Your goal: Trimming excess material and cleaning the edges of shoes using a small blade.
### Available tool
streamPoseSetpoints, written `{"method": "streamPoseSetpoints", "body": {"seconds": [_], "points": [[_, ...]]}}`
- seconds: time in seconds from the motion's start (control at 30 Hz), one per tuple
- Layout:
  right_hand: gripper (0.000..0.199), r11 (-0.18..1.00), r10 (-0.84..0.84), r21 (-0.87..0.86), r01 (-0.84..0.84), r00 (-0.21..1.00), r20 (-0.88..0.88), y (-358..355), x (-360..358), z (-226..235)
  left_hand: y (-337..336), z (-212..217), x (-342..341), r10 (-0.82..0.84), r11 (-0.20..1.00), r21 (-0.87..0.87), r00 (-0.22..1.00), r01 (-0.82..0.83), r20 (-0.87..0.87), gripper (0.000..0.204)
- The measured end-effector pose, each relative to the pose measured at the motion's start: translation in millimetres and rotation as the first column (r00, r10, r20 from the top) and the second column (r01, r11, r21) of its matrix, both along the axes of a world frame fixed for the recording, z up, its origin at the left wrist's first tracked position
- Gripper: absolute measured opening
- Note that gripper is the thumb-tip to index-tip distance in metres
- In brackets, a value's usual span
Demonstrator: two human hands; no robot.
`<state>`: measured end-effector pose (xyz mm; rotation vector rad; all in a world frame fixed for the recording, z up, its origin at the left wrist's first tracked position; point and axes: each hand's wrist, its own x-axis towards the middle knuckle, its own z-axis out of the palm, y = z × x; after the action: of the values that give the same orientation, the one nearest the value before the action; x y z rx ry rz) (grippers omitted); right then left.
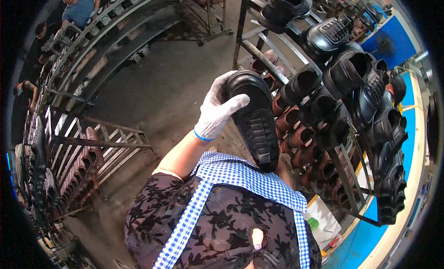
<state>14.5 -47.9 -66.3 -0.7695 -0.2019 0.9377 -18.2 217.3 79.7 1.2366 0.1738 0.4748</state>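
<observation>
My left hand [217, 109], in a white knit glove with a blue cuff, is shut on the heel end of a black shoe [256, 123]. The shoe is held up in front of me with its ridged black sole facing the camera and its toe pointing down toward my blue checked apron. It hangs just left of a metal rack [259, 53] loaded with several black shoes [365, 90] and brown shoes [296, 137]. My right hand is out of sight.
A second metal rack [99, 144] with dark and brown shoes stands at the lower left on the concrete floor [162, 93]. A curved conveyor line [99, 35] runs along the upper left, with people working at it. A blue-topped bench [409, 144] and a white container [323, 218] are at the right.
</observation>
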Motion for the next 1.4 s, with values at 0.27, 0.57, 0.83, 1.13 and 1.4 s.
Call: {"method": "streamPoseSetpoints", "body": {"seconds": [0.27, 0.57, 0.83, 1.13, 1.4], "points": [[0.062, 0.983, 0.016, -0.185, -0.016, 1.000, 0.000, -16.5, -5.2, -48.5, -2.7, -3.3, 6.0, -0.023, 0.999, -0.030, 0.999, 0.024, 0.037, 0.064], [0.023, 0.817, -0.253, -0.375, 0.438, 0.857, 0.450, 28.3, 23.8, 38.5, 8.7, 19.8, 14.4, -0.268, 0.950, 0.186, 0.962, 0.253, 0.061, 0.070], [0.020, 0.847, -0.127, 0.077, 0.526, 0.058, 0.990, 29.1, 39.9, 170.0, 0.5, 24.4, 23.9, -0.496, 0.746, 0.394, 0.843, 0.537, -0.210, 0.073], [0.018, 0.872, 0.282, -0.090, 0.481, -0.343, 0.896, 18.6, 44.6, 210.9, -10.3, 23.7, 27.4, -0.604, 0.637, 0.445, 0.766, 0.630, -0.219, 0.065], [0.008, 0.803, 0.592, -0.340, 0.490, -0.586, 0.553, 15.3, 32.4, 240.8, -21.6, 18.4, 31.3, -0.678, 0.475, 0.580, 0.695, 0.662, -0.238, 0.067]]}}
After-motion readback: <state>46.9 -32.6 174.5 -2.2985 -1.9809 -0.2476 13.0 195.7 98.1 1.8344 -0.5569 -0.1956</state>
